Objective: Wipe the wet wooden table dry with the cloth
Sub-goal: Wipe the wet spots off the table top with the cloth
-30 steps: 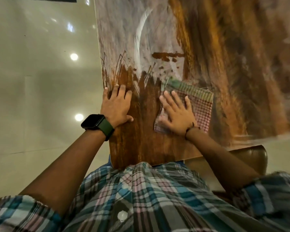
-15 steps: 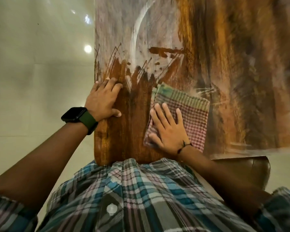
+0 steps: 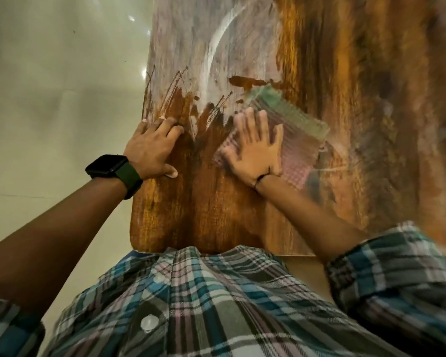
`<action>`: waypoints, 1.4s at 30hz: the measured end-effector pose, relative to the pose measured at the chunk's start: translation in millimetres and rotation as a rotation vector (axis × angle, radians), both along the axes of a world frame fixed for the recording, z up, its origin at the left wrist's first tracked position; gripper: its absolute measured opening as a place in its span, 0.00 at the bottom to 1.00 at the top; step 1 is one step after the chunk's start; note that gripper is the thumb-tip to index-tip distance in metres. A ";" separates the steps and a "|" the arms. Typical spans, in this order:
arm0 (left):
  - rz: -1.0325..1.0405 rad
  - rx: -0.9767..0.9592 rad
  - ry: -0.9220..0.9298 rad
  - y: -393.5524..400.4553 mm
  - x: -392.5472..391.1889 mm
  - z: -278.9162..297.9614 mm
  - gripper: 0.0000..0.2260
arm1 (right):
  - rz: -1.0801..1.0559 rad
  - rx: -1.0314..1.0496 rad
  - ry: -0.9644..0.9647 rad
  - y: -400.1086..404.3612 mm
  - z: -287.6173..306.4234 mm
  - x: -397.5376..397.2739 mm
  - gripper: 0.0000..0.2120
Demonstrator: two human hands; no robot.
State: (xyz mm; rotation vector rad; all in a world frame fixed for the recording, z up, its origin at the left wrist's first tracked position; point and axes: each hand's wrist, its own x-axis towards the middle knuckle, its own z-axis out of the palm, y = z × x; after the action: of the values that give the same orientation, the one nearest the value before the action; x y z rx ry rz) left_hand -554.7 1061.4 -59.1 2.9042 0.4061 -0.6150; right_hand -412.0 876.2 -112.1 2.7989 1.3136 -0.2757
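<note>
A folded checked cloth, red-and-white with a green striped edge, lies flat on the wooden table. My right hand presses on the cloth with straight, spread fingers; both are motion-blurred. My left hand, a dark watch on its wrist, rests flat on the table near its left edge. The near part of the table is dark brown. Farther off the surface looks pale and streaky, with jagged wipe marks between the two zones.
The table's left edge runs beside a glossy pale tiled floor with light reflections. The near table edge meets my plaid shirt. A tan seat surface shows below the table at the right.
My right hand has slid the cloth away from me, up the table toward the small dark patch. My left hand has stayed flat near the left edge.
</note>
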 end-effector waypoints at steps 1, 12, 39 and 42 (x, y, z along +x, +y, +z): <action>-0.008 0.022 0.008 -0.5 1.4 2.2 0.43 | 0.064 -0.003 0.015 3.6 0.4 -22.2 0.35; -0.035 0.033 -0.007 -61.1 30.4 0.9 0.42 | -0.226 0.087 0.121 -37.9 5.7 -23.9 0.31; 0.426 0.068 -0.077 -25.3 -26.5 -1.9 0.37 | 0.313 0.026 0.060 132.7 -5.3 -33.9 0.33; 0.382 -0.007 -0.106 -19.6 -34.4 -2.4 0.35 | 0.381 0.040 0.058 126.8 -3.8 16.9 0.32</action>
State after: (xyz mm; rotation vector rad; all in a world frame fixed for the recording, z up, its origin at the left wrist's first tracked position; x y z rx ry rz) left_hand -589.1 1041.8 -61.5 2.7250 0.9096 -0.3985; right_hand -395.1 1003.0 -115.9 2.5125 1.8419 -0.3165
